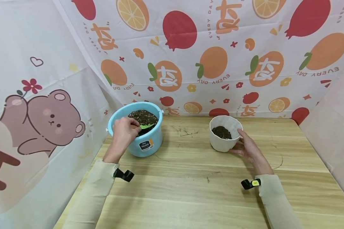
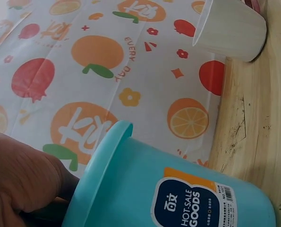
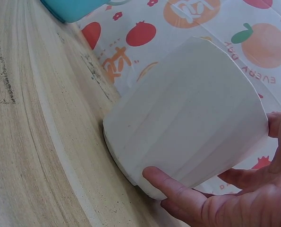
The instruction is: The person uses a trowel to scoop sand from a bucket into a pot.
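Note:
A light blue bucket (image 1: 144, 147) of dark soil (image 1: 143, 117) stands at the left of the table. My left hand (image 1: 124, 132) is over its near rim and grips a small trowel, whose green blade (image 1: 146, 126) shows against the soil. The trowel's handle is mostly hidden by the fingers. To the right is a white faceted flower pot (image 1: 218, 143) with some soil (image 1: 222, 132) in its bottom. My right hand (image 1: 246, 147) holds this pot from its right side, thumb at the rim and fingers spread low along the wall, as the right wrist view shows.
Crumbs of soil (image 1: 186, 132) lie on the wooden table (image 1: 177, 190) between bucket and pot, with a few more nearer the front. A fruit-print cloth (image 1: 189, 98) hangs right behind both containers. Another cloth with a bear (image 1: 54, 121) closes off the left side.

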{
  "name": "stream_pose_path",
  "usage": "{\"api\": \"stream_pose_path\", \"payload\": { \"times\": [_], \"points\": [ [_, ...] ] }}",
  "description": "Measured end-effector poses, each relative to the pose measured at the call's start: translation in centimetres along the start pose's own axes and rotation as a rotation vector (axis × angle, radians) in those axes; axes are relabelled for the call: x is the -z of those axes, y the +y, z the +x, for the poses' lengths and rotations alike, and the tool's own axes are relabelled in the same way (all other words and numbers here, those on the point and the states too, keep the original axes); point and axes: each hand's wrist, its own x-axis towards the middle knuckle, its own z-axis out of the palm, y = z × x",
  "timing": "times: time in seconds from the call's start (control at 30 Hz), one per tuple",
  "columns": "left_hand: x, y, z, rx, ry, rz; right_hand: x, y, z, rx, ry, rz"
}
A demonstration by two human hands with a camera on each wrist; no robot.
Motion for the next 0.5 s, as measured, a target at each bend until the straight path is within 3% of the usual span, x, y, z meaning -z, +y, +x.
{"api": "stream_pose_path", "payload": {
  "times": [0.2,0.5],
  "points": [
    [-0.41,0.13,-0.02,0.025,0.014,0.011,-0.03,0.02,0.05,-0.005,0.002,-0.004],
    [-0.96,-0.04,0.21,0.008,0.042,0.009,-0.09,0.18,0.16,-0.012,0.005,0.013]
  ]
}}
